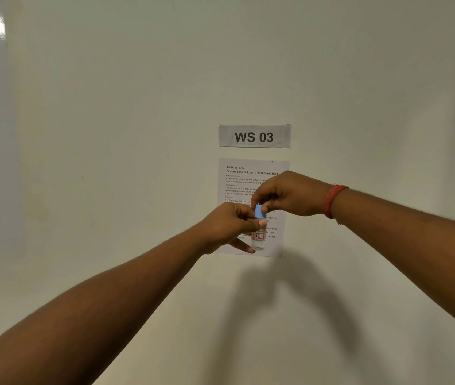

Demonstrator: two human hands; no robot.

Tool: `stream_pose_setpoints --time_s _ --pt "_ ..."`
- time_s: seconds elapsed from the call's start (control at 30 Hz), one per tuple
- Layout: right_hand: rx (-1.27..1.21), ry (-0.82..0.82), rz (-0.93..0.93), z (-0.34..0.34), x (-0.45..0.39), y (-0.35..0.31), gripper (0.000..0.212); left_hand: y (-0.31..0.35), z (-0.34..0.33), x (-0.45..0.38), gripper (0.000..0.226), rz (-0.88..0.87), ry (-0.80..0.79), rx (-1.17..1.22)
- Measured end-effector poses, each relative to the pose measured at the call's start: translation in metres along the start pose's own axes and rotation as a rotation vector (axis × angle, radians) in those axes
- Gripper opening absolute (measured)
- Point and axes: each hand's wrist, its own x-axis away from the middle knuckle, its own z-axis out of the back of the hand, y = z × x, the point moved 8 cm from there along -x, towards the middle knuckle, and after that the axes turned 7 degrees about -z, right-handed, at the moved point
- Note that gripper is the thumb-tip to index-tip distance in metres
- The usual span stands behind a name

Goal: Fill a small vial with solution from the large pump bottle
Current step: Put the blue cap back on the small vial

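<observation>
Small clear vial with blue cap, held upright in mid-air before a taped instruction sheet. Left hand clamped round the glass body; right hand, red thread at wrist, pinching the cap. "WS 03" label above, on white wall.

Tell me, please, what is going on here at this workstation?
A person is holding a small clear vial up in front of the wall. The left hand has the vial's body in its grip, while the right hand pinches the blue cap on top, which sits on the vial. Whether the cap is being loosened or tightened cannot be told. Behind the hands, a "WS 03" sign and a printed instruction sheet hang on the wall. The large pump bottle is not in view.
</observation>
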Motion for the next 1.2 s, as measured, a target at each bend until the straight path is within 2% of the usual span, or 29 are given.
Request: stream_pose_setpoints --time_s 0.7,0.83,1.1,1.2 --pt "0.028 0.068 -0.032 -0.013 0.011 0.002 0.026 -0.011 -0.008 0.002 0.026 -0.006 0.041 -0.062" --pt "-0.042 0.061 -0.041 -0.02 0.015 0.007 0.024 -0.017 -0.01 0.004 0.023 0.009 0.026 -0.047" --pt "-0.233 0.096 -0.095 -0.052 0.038 0.026 0.035 -0.043 -0.018 0.02 0.015 0.027 0.047 -0.028" --pt "-0.305 0.109 -0.117 -0.077 0.057 0.026 0.033 -0.066 -0.026 0.037 0.019 0.063 0.066 -0.032"
